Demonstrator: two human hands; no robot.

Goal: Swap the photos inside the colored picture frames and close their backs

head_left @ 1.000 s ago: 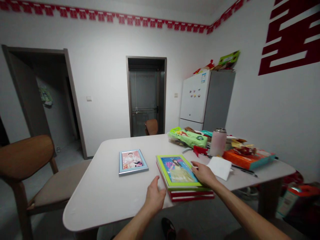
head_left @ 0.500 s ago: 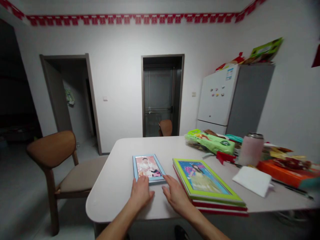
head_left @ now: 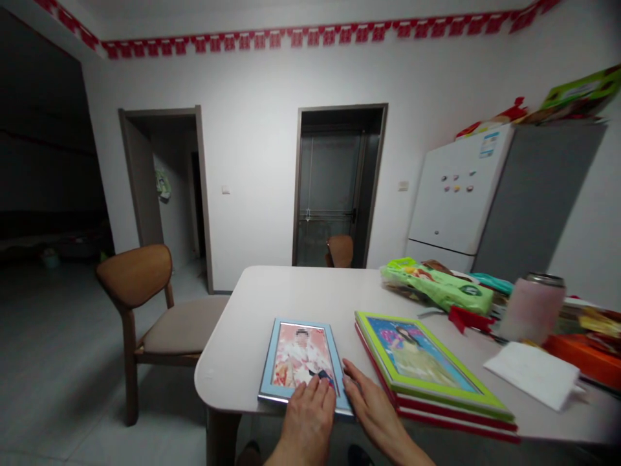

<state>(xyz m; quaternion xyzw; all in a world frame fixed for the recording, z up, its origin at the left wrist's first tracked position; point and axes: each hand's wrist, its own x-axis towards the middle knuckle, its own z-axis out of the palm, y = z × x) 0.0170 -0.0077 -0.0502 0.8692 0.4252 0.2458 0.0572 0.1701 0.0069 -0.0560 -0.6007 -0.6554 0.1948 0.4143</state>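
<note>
A light-blue picture frame point(head_left: 285, 346) with a pinkish photo lies flat near the front edge of the table. My left hand point(head_left: 310, 414) rests on its lower right part, fingers stretched out over the photo. Along the frame's right side lies my right hand point(head_left: 373, 408), its fingers extended by the border. Just right of that hand is a stack of larger frames or albums: a lime-green picture frame point(head_left: 417, 362) showing a figure in a pale dress on top, red-edged ones point(head_left: 456, 422) underneath.
On the table's right are a white folded paper point(head_left: 533, 374), a pink jar point(head_left: 536, 307), a green snack bag point(head_left: 441, 285), a red item point(head_left: 470, 320) and an orange box point(head_left: 587, 359). A wooden chair point(head_left: 138, 278) stands left of the white table point(head_left: 233, 349). Behind is a fridge point(head_left: 451, 207).
The blue frame has come closer to the table's front edge. My left hand has shifted right, from its lower left to its lower right part. The view has turned slightly left.
</note>
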